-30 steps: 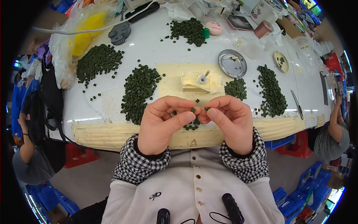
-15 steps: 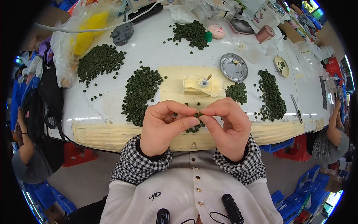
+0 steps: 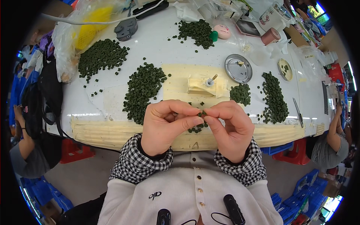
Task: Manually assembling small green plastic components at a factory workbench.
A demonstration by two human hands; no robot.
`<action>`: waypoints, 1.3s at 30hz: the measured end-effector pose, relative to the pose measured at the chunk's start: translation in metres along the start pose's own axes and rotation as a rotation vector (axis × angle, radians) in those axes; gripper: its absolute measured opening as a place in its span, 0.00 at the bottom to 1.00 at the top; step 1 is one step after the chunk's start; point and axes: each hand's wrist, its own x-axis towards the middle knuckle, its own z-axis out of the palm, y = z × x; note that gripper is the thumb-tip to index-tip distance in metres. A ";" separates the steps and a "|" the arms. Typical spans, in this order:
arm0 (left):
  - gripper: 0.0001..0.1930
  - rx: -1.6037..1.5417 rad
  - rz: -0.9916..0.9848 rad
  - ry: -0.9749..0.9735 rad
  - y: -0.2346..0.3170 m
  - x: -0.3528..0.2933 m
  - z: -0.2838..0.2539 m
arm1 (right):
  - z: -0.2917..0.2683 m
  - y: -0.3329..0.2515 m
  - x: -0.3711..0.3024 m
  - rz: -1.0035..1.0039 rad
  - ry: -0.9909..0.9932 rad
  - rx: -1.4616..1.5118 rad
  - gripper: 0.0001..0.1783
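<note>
My left hand [image 3: 164, 127] and my right hand [image 3: 233, 129] meet fingertip to fingertip above the table's near edge. Thumb and forefinger of each are pinched on a small dark green part [image 3: 202, 113], mostly covered by the fingers. Under the hands lie several loose small green parts [image 3: 195, 129]. Just beyond stands a block wrapped in cream tape [image 3: 198, 87], with a metal fitting and a thin stick on top. Left of it spreads a large pile of green ring-like parts [image 3: 142, 92]; right of it sits a smaller green pile [image 3: 240, 93].
More green piles lie at far left [image 3: 101, 58], at the back [image 3: 195, 33] and at right [image 3: 275, 97]. A round metal lid [image 3: 238, 68], a cream dish [image 3: 285, 69] and a slim knife-like tool [image 3: 298, 112] rest at right. Other people's arms show at both sides.
The hands stay pinched together at almost the same place, with only slight finger movement. The view has shifted a little, so the table things appear slightly displaced.
</note>
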 end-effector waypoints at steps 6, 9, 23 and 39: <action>0.10 0.155 0.148 0.022 -0.002 0.000 0.000 | 0.001 0.000 -0.003 0.102 -0.018 0.123 0.12; 0.11 0.180 0.140 0.019 0.000 -0.001 -0.001 | 0.001 0.002 -0.003 0.120 -0.024 0.161 0.12; 0.11 0.218 0.181 -0.012 0.000 -0.001 0.000 | 0.001 -0.001 -0.002 0.239 -0.018 0.297 0.08; 0.09 0.183 0.059 -0.096 0.003 -0.001 -0.001 | -0.006 0.001 0.001 -0.071 -0.079 -0.057 0.09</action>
